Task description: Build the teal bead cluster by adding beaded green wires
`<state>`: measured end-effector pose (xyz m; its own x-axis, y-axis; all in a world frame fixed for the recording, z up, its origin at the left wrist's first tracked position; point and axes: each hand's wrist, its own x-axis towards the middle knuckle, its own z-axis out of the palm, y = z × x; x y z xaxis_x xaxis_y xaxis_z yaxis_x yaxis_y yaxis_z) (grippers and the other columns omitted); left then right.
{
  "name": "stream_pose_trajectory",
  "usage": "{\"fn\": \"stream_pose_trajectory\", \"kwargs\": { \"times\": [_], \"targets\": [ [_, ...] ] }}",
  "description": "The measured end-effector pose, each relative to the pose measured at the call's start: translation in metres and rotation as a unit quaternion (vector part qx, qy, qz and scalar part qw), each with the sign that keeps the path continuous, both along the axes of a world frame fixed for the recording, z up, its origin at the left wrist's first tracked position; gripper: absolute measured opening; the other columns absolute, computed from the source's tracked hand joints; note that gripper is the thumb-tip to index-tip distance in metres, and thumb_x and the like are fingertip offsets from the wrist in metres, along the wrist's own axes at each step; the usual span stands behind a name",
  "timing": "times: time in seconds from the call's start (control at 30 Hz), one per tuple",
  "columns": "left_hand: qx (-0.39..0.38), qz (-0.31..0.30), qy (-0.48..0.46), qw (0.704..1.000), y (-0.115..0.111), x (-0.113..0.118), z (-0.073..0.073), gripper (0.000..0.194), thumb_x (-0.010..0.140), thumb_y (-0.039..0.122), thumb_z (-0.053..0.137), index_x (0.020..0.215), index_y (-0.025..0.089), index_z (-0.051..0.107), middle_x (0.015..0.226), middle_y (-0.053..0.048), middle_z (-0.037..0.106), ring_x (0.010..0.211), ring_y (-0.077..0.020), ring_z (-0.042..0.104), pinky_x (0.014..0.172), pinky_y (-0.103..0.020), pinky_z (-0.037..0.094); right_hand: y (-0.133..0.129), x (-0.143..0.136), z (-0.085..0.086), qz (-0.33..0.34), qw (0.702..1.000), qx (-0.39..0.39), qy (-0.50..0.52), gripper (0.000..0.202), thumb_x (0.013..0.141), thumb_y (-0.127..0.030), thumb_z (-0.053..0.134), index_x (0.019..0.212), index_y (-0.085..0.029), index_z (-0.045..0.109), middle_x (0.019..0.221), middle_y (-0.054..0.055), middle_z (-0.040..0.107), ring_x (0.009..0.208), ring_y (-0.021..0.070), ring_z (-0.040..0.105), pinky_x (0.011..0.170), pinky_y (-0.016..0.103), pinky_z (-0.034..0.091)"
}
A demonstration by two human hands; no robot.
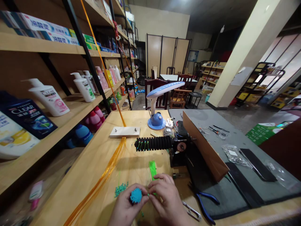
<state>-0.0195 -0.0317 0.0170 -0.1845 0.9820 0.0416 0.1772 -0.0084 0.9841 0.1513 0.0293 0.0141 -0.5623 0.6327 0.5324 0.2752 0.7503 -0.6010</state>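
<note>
My left hand is wrapped round a bundle of blue strands, whose cut ends face up. Its thumb and forefinger meet the fingertips of my right hand, which pinch a tiny green piece between them. Bright green strands lie on the wooden table just beyond my right hand. A scatter of small teal beads is left of my left hand. Further back, a black ridged roller carries several short threads with beads at its left end.
Orange threads run under a white clamp plate on the table. A blue lamp stands behind the roller. Blue-handled pliers and a brown board are at the right. Shelves with bottles line the left.
</note>
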Motion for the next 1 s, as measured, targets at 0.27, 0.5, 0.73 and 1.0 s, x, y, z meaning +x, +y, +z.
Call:
{"fn": "stream_pose_trajectory", "kwargs": {
  "times": [0.27,0.5,0.73,1.0],
  "targets": [
    [0.02,-0.052,0.044,0.998,0.001,-0.002,0.004,0.011,0.08,0.03,0.072,0.08,0.019,0.075,0.075,-0.004,0.076,0.069,-0.0193,0.068,0.066,-0.025,0.052,-0.001,0.002,0.006,-0.006,1.0,0.0,0.007,0.019,0.079,-0.009,0.061,0.087,-0.026,0.06,0.088,-0.003,0.073,0.094,0.0207,0.063,0.092,0.038,0.046],
    [-0.003,-0.038,0.043,0.998,0.001,-0.001,0.001,0.02,0.08,0.038,0.072,0.075,0.019,0.07,0.067,-0.001,0.066,0.063,-0.0168,0.058,0.06,-0.023,0.046,0.003,0.003,0.005,0.003,1.0,0.018,0.01,0.016,0.083,-0.011,0.064,0.089,-0.025,0.061,0.088,-0.002,0.073,0.093,0.0205,0.062,0.091,0.037,0.045],
    [-0.014,-0.035,0.042,0.998,0.0,-0.004,-0.01,0.021,0.075,0.037,0.078,0.072,0.02,0.067,0.064,0.003,0.06,0.061,-0.0154,0.053,0.059,-0.023,0.041,0.006,0.003,0.002,0.004,0.999,0.042,-0.007,0.016,0.085,-0.015,0.068,0.096,-0.026,0.065,0.093,-0.001,0.075,0.096,0.0223,0.061,0.09,0.038,0.042],
    [-0.025,-0.048,0.063,0.997,-0.003,-0.01,-0.007,0.018,0.077,0.035,0.073,0.069,0.02,0.066,0.062,0.002,0.06,0.06,-0.0168,0.055,0.059,-0.024,0.043,0.006,-0.005,0.004,0.053,0.998,0.038,-0.012,0.015,0.086,-0.016,0.066,0.095,-0.027,0.065,0.098,-0.003,0.076,0.096,0.0191,0.062,0.095,0.037,0.037]
  ]
}}
